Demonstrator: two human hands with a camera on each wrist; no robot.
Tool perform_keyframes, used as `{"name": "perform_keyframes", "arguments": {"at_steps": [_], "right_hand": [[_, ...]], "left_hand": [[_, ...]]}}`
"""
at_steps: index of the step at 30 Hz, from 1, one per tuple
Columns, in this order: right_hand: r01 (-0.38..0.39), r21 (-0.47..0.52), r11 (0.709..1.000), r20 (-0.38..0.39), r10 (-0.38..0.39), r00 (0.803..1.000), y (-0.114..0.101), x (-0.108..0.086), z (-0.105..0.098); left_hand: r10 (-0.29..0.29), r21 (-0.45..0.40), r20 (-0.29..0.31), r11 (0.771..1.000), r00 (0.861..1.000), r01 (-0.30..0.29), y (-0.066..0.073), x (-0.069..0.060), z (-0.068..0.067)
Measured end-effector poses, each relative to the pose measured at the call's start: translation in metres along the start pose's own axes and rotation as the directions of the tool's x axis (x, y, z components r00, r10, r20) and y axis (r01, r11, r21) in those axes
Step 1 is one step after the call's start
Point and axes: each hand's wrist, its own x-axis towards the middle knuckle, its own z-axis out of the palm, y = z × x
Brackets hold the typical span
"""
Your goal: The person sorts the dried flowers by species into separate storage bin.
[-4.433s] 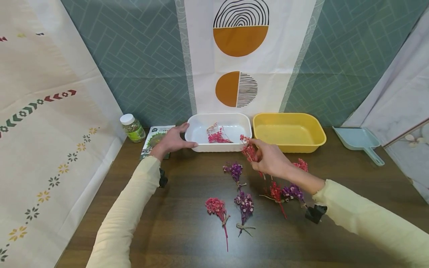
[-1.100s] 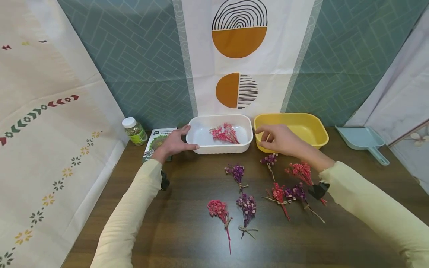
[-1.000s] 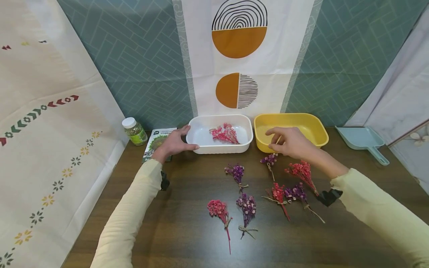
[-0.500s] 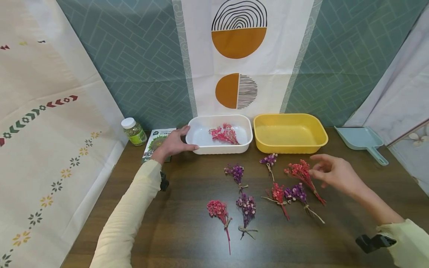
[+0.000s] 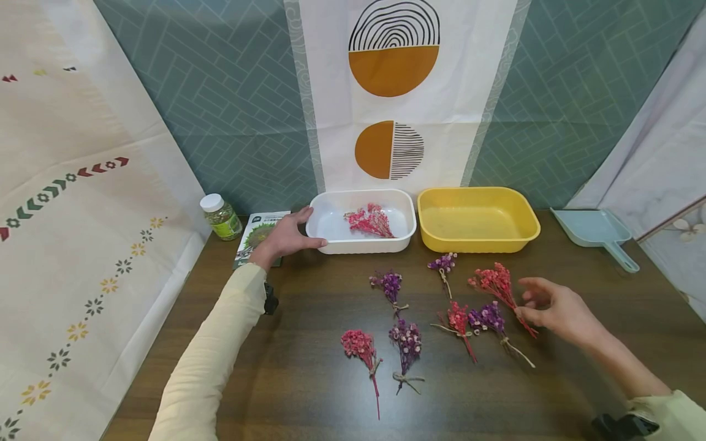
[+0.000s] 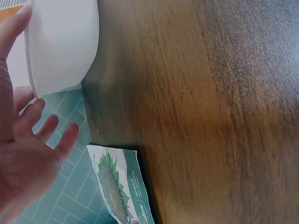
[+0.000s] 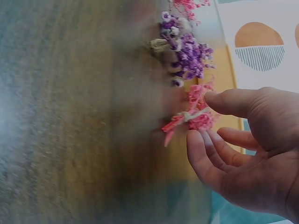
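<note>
My left hand holds the left end of a white plastic tub, thumb at the near corner, fingers at the far one. Bunches of pink dried flowers lie inside that tub. At the right, my right hand is beside a red bunch of dried flowers, with thumb and fingertips near its stems. In the right wrist view a gap shows between thumb and forefinger, the tied bunch beyond it. Left of this bunch lies a purple bunch, and then a smaller red bunch.
A yellow tub stands right of the white one, with a pale blue dustpan farther right. More purple bunches and a red bunch lie on the table. A jar and a printed packet are at the left.
My right hand put a red bunch into the white tub, left it, passed the yellow tub and came down to the right-hand red bunch's stems. My left hand stays at the white tub.
</note>
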Motion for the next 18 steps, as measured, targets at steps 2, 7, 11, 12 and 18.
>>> {"name": "perform_keyframes", "arguments": {"at_steps": [2,7,11,12,18], "right_hand": [[0.006,-0.002,1.000,-0.002,-0.006,1.000,0.002,0.000,0.002],[-0.005,0.023,1.000,0.013,0.005,1.000,0.004,0.000,0.007],[-0.023,0.039,0.999,0.027,0.022,0.999,0.005,0.002,0.010],[-0.027,0.038,0.999,0.031,0.025,0.999,0.005,0.003,0.011],[-0.038,0.036,0.999,0.052,0.036,0.998,0.005,0.006,0.012]], "left_hand": [[0.004,-0.002,-0.004,1.000,1.000,-0.004,0.000,0.000,0.000],[0.006,-0.010,-0.005,1.000,1.000,-0.007,0.000,-0.001,0.000],[0.008,-0.009,-0.005,1.000,1.000,-0.008,0.000,0.000,0.001],[0.009,-0.006,-0.005,1.000,1.000,-0.009,0.000,0.000,0.001],[-0.002,0.000,-0.003,1.000,1.000,0.002,-0.002,0.001,0.001]]}}
